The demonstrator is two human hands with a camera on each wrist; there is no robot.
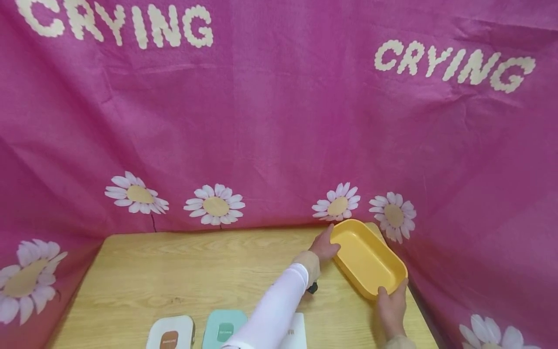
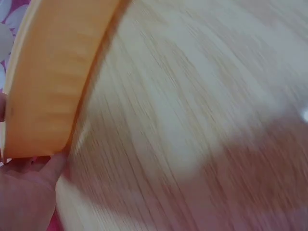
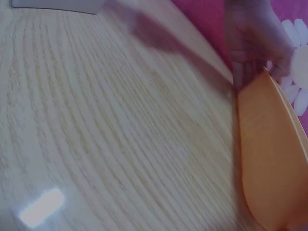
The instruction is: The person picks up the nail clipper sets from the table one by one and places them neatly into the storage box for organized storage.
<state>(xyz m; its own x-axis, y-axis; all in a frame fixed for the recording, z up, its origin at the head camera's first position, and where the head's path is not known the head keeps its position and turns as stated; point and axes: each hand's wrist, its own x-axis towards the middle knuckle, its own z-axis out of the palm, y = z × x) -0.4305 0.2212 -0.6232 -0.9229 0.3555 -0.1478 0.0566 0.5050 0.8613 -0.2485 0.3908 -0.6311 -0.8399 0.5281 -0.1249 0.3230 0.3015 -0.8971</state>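
Observation:
A yellow rectangular tray (image 1: 364,257) with rounded corners and low walls is at the far right corner of the wooden table; nothing lies inside it. My left hand (image 1: 324,245) grips its far left end, thumb over the rim. At the near right end, my right hand (image 1: 392,308) holds the rim with the thumb on the inner side. In the left wrist view, fingers (image 2: 55,166) reach under the end of the tray wall (image 2: 57,82). The right wrist view has the right hand (image 3: 255,38) at the tray's other end (image 3: 269,154).
Along the near table edge lie a white case (image 1: 180,324) with a brown patch, a mint green case (image 1: 213,324), and a white item (image 1: 300,334) partly behind my left sleeve. A pink curtain (image 1: 279,121) with daisies surrounds the table (image 1: 174,271) at its back and sides.

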